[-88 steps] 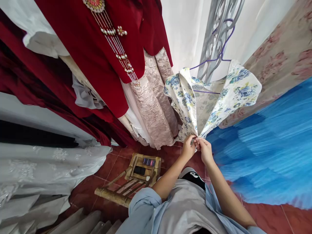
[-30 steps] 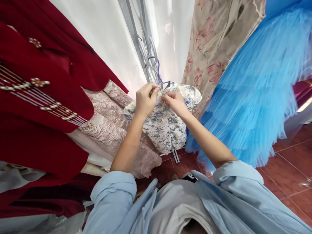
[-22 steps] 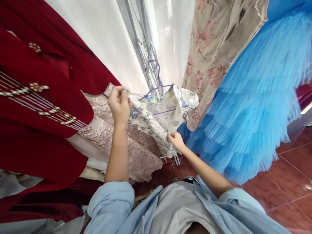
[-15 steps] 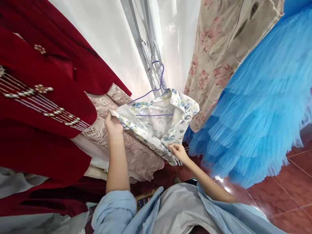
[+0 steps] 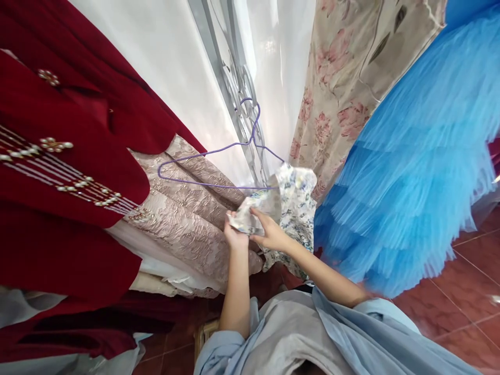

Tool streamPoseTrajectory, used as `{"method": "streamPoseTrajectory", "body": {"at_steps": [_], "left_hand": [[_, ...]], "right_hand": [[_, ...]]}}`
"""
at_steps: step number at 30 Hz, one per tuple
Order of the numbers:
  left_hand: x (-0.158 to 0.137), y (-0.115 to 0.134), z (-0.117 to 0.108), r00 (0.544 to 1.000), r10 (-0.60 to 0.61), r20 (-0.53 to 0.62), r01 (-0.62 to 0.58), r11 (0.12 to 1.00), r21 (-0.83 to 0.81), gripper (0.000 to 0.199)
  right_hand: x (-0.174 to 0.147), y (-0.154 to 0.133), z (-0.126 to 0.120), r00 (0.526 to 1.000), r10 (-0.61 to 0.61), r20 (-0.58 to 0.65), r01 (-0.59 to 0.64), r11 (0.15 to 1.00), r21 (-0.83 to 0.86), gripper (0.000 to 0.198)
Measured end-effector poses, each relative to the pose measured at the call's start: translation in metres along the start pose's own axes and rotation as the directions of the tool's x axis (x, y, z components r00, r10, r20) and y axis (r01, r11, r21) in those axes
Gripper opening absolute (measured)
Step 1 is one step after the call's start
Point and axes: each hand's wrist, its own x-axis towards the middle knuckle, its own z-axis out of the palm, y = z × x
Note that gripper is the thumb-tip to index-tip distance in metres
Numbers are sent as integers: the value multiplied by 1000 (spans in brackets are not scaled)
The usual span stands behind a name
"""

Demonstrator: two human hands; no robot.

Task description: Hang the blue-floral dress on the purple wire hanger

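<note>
A white blouse with blue and yellow flowers [image 5: 297,208] hangs by one shoulder from the right arm of a purple wire hanger [image 5: 203,183]. The hanger's left arm is bare, its hook caught high on the silvery metal rack parts. My left hand [image 5: 236,234] is closed on the blouse's loose shoulder edge, below the hanger's lower bar. Close beside it, my right hand [image 5: 271,232] pinches the same bunched cloth with thumb and fingers. Some fingertips are hidden in the folds.
Dark red garments with pearl trim [image 5: 78,114] hang at left, beside a pink brocade garment [image 5: 187,229]. To the right are a beige floral dress [image 5: 320,104] and a layered blue tulle skirt [image 5: 406,156]. Red floor tiles [image 5: 449,307] show below.
The blouse's left shoulder has come off the hanger. My left hand has moved right and down with that edge, and my right hand has moved up to meet it.
</note>
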Motion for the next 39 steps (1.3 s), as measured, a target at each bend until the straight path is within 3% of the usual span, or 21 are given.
{"method": "streamPoseTrajectory", "body": {"at_steps": [2, 3, 5, 6, 7, 9, 11, 13, 14, 16, 19, 21, 24, 27, 31, 35, 39], "left_hand": [[-17, -5, 3, 997, 54, 57, -59, 994, 92, 35], [-24, -5, 5, 985, 95, 148, -123, 972, 198, 33], [-35, -3, 7, 910, 119, 396, -293, 861, 416, 30], [-39, -2, 7, 856, 87, 509, -365, 799, 477, 31], [-43, -1, 6, 803, 19, 595, -391, 770, 503, 32], [-51, -5, 1, 706, -199, 680, -259, 820, 510, 43], [-60, -12, -6, 562, -443, 698, 10, 848, 530, 59], [-69, -20, -15, 434, -601, 671, 158, 784, 600, 61], [-73, -22, -19, 413, -637, 651, 163, 755, 635, 57], [-76, -20, -28, 451, -651, 610, 99, 716, 691, 43], [-75, -6, -39, 588, -599, 543, 29, 687, 726, 33], [-74, 9, -43, 643, -572, 510, 29, 683, 730, 33], [-75, 35, -44, 630, -576, 520, 43, 695, 718, 35], [-73, 61, -43, 644, -543, 539, 54, 735, 676, 39], [-56, 90, -46, 770, -393, 503, -46, 752, 658, 38], [-21, 118, -55, 826, -205, 525, -239, 716, 656, 16], [38, 151, -65, 863, 94, 496, -453, 577, 679, 14]], "right_hand": [[-6, 9, 6, 995, 84, 55, -85, 996, 14, 63], [-11, 13, 7, 991, 111, 71, -114, 993, 39, 53], [-23, 18, 4, 986, 130, 103, -140, 986, 95, 24], [-29, 18, -1, 982, 136, 129, -151, 982, 114, 11], [-35, 17, -8, 975, 152, 164, -173, 977, 123, 10], [-46, 10, -29, 950, 200, 240, -236, 963, 131, 22], [-54, -1, -56, 932, 237, 273, -281, 950, 137, 25], [-61, -12, -88, 932, 273, 240, -309, 942, 129, 24], [-64, -18, -105, 938, 286, 196, -312, 943, 116, 24], [-67, -27, -141, 957, 287, 50, -290, 953, 87, 24], [-59, -35, -195, 954, 202, -221, -195, 979, 53, 21], [-41, -37, -225, 931, 136, -339, -134, 991, 29, 17], [4, -36, -253, 918, 82, -388, -72, 997, 40, 12], [54, -31, -260, 945, 88, -315, -41, 987, 154, 12], [98, -23, -245, 967, 231, -107, -176, 911, 374, 15], [107, -21, -233, 943, 311, -117, -223, 854, 470, 16], [102, -29, -234, 937, 309, -162, -199, 856, 478, 19]]}}
